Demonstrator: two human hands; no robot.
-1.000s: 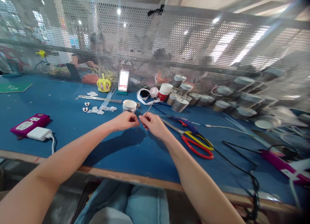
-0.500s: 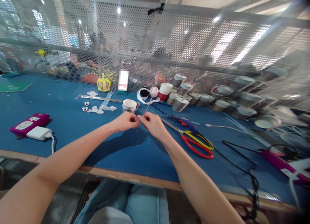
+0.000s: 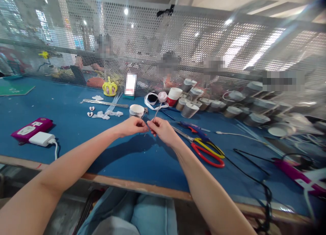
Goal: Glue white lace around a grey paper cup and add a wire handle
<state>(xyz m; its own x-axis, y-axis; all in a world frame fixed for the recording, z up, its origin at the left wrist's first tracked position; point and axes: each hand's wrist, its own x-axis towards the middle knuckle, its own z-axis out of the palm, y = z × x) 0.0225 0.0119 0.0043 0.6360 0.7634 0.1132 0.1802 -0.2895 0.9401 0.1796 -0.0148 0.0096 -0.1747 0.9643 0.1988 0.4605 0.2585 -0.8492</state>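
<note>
My left hand (image 3: 133,126) is closed in a pinch above the table, close to my right hand. Between its fingertips there may be the lower end of a thin strand, too fine to make out. My right hand (image 3: 161,129) pinches a thin greyish cord (image 3: 158,109), which sticks up past its fingers. Just behind my left hand stands a small bucket (image 3: 137,109) with a white rim, its lower part hidden by that hand. To the right of my right hand lie scissors (image 3: 203,148) with one red and one yellow handle.
Small grey buckets (image 3: 189,110) crowd the back right, beside stacked paper cups (image 3: 174,94). A glue gun (image 3: 193,128) lies behind the scissors. At left are thin rods (image 3: 104,103), a yellow crown (image 3: 110,87) and a purple power strip (image 3: 33,129). A perforated screen (image 3: 142,38) stands behind.
Both hands stay nearly in place, with their fingertips shifted slightly around the cord. The whole view has drifted a little; the things on the table lie as before.
</note>
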